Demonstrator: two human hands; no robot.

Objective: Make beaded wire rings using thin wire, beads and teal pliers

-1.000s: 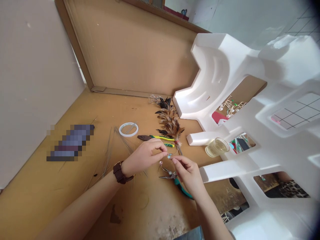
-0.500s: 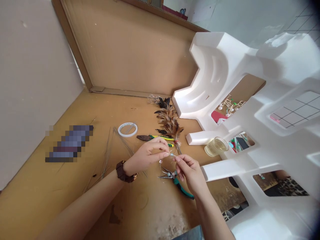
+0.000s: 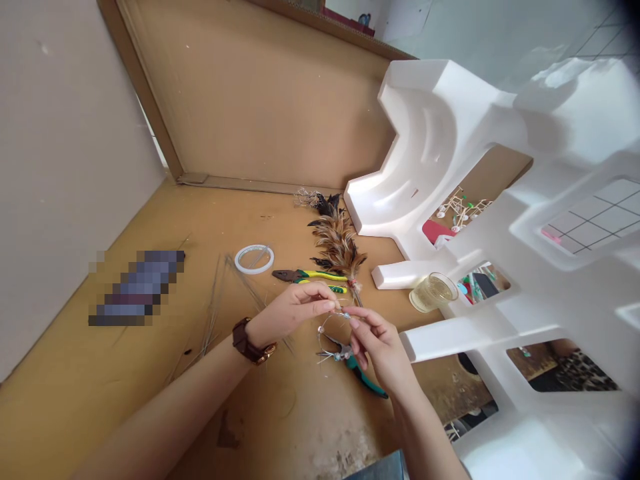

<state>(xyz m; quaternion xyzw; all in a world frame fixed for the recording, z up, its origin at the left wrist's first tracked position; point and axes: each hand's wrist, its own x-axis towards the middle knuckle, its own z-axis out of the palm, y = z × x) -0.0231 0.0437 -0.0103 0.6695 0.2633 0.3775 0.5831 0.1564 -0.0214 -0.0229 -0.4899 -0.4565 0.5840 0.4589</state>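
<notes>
A thin wire loop with small beads hangs between my hands, curving down over the pliers. My left hand, with a dark watch on its wrist, pinches the wire at the top. Close on its right, my right hand holds the wire by a pale blue bead between thumb and forefinger. Below them lie teal-handled pliers, partly hidden by the beads and my right hand. Yellow-green pliers rest just beyond my left hand.
A white ring and loose wires lie on the table to the left. Brown feathers lie beyond the hands. A glass of beads stands right, beside a big white foam piece. A blurred dark object lies far left.
The fingertips of my right hand have shifted onto the blue bead, with the forefinger stretched closer to my left fingertips. The beaded loop hangs slightly lower and has turned a little.
</notes>
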